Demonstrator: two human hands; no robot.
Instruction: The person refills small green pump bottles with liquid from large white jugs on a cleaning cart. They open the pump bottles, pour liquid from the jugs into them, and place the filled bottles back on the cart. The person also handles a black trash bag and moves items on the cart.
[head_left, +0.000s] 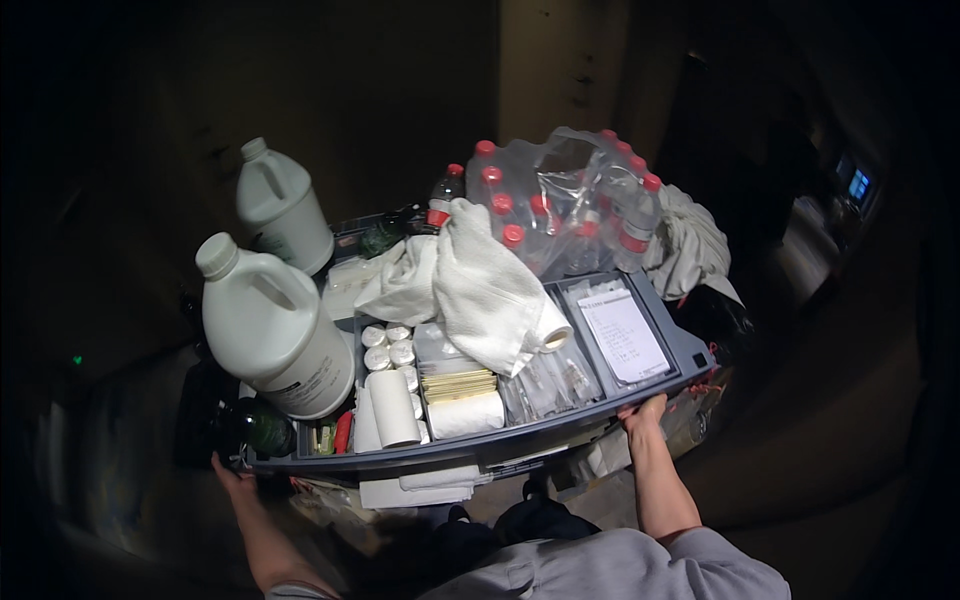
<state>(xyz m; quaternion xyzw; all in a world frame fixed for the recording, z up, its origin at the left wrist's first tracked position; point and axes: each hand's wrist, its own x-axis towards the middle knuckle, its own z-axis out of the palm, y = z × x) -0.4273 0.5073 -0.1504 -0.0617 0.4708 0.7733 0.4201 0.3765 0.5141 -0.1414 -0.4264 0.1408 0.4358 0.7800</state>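
A grey plastic housekeeping cart (480, 454) stands right in front of me, its top tray full of supplies. My right hand (646, 414) grips the near edge, below a handwritten notepad (624, 335). At the near left corner my left hand (234, 478) holds the cart, its fingers partly lost in shadow. Inside the tray are white paper rolls (394, 409), small round wrapped items (388, 346), a stack of yellowish packets (459, 385) and clear-wrapped items (551, 384). A white cloth (487, 285) lies crumpled across the middle, partly covering another roll.
Two large white jugs (274, 330) rise at the left, near a dark green bottle (268, 427). Red-capped water bottles (637, 225) in plastic wrap stand at the back. Bunched pale fabric (690, 240) hangs at the right. Folded white towels (420, 487) lie below the near edge. Surroundings are dark.
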